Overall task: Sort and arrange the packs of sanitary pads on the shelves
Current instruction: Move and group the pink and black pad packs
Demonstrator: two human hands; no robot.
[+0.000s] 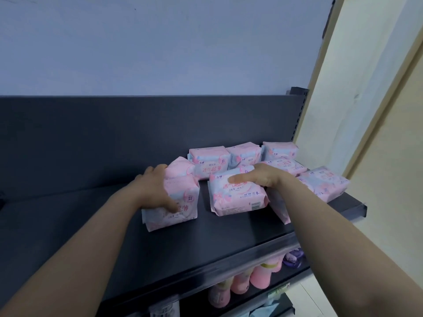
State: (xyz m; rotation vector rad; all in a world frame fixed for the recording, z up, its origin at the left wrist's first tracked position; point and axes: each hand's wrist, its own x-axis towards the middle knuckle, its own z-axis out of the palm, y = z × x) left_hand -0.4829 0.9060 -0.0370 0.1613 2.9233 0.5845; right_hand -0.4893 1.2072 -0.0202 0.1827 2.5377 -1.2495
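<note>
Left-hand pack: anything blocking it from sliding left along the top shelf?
Nothing visible does. The left hand grips the left pack, and the dark shelf to its left shows no item in view. The middle pack, held by the right hand, lies to its right, with a gap between them.

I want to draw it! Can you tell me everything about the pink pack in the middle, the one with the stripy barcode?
The middle pack is a puffy, soft, plastic-looking wrapper, pale pink and white, with pink lettering, a bow-like picture at its lower left, a figure 8 and a barcode at its lower right. It rests on the dark shelf, front face tilted up toward the camera. The right-hand grip holds its top edge, thumb laid across the front.
</note>
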